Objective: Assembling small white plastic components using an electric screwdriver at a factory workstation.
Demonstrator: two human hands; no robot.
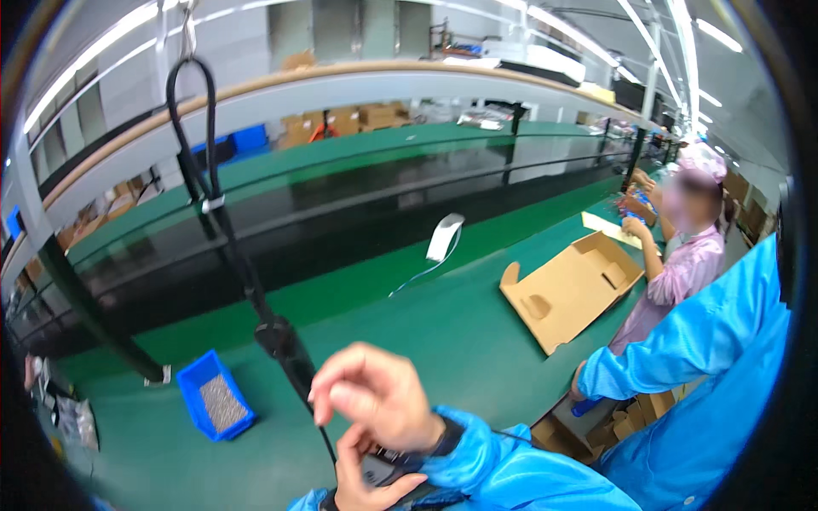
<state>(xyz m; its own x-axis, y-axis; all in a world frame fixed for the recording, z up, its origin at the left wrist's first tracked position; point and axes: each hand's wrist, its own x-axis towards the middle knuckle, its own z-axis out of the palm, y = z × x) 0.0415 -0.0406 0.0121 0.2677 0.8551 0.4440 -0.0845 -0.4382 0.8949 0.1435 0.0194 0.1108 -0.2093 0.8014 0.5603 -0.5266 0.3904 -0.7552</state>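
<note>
My right hand [375,399] is raised at the lower middle, its fingers loosely bent and apart, holding nothing I can see. A black band circles its wrist below the blue sleeve. Just beneath it, my left hand [362,477] has its fingers and thumb around a small dark device [383,468] at the right wrist; part of it is hidden. Beside my right hand a black electric screwdriver [285,341] hangs tilted from a looped black cord [173,102]. The right hand covers the tool's lower part. A blue bin [198,409] of small grey metal parts stands on the green bench to the left.
An opened cardboard box [567,289] lies at the right of the green worktop [341,319]. Farther back is a white part with a thin cable [444,238]. A person in blue [690,341] stands close on the right, and a person in pink [686,264] works beyond.
</note>
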